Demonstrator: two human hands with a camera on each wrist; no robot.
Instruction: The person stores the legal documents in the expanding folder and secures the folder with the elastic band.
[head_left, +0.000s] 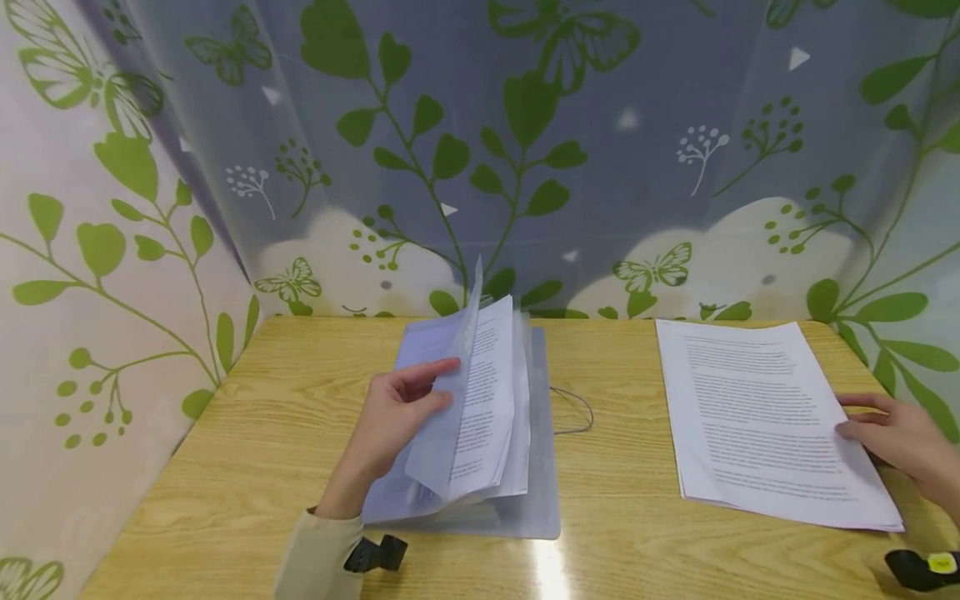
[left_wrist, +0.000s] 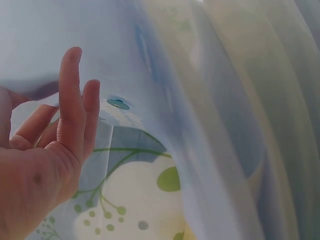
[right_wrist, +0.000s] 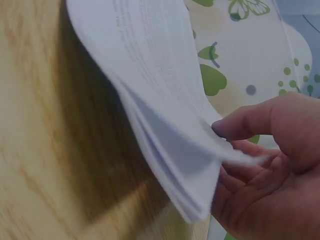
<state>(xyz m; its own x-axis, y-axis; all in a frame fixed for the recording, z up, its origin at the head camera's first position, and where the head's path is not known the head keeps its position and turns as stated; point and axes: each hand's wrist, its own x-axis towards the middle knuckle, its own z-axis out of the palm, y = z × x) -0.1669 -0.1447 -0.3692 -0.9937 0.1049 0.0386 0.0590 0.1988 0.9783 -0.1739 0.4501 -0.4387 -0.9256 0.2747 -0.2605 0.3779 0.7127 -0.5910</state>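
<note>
Your left hand, loosely open, is resting against the raised flap of the central folder. Your right hand is pinching the right-hand paper stack; catching every sheet should prevent slipping.

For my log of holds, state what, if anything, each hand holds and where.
The right hand pinches the loose printed paper at its right edge. Whether the left hand holds the translucent flap of the folder cannot be told.
</note>
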